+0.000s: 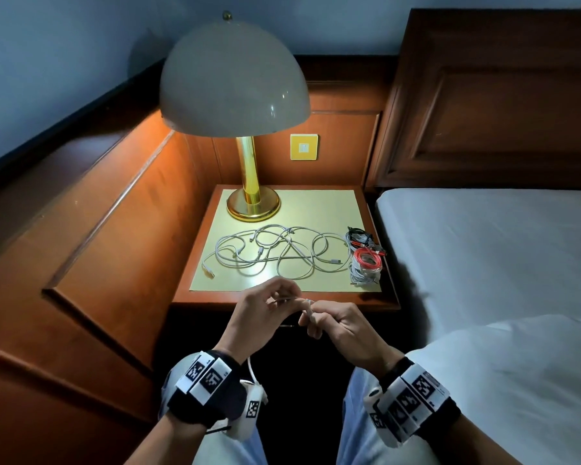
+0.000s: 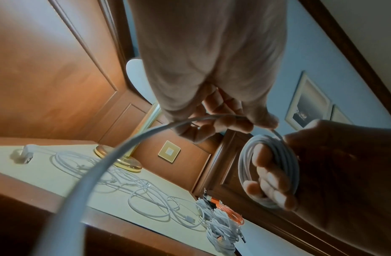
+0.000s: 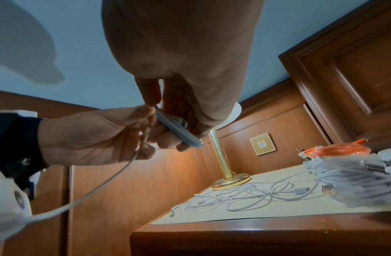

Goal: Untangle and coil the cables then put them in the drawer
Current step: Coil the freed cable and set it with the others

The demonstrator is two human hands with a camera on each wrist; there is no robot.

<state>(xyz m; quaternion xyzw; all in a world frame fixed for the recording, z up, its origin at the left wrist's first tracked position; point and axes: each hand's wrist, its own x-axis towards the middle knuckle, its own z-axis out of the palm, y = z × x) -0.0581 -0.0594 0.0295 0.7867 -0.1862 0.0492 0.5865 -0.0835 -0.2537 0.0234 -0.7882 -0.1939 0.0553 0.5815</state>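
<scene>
In front of the nightstand (image 1: 369, 302), my right hand (image 1: 311, 322) grips a small coil of white cable (image 2: 247, 164) wound round its curled fingers (image 2: 267, 181). The coil shows edge-on in the right wrist view (image 3: 181, 131). My left hand (image 1: 282, 297) pinches the loose strand (image 2: 116, 152) of that cable just beside the coil; the strand trails down past my left wrist (image 1: 253, 370). A tangle of white cables (image 1: 275, 253) lies spread on the nightstand's pale mat. No drawer is visible.
Three coiled bundles sit at the mat's right edge: dark (image 1: 361, 238), red (image 1: 366, 260) and white (image 1: 363, 276). A brass lamp (image 1: 253, 203) stands at the back left. Wood panelling (image 1: 114, 229) lies to the left, a bed (image 1: 483, 250) to the right.
</scene>
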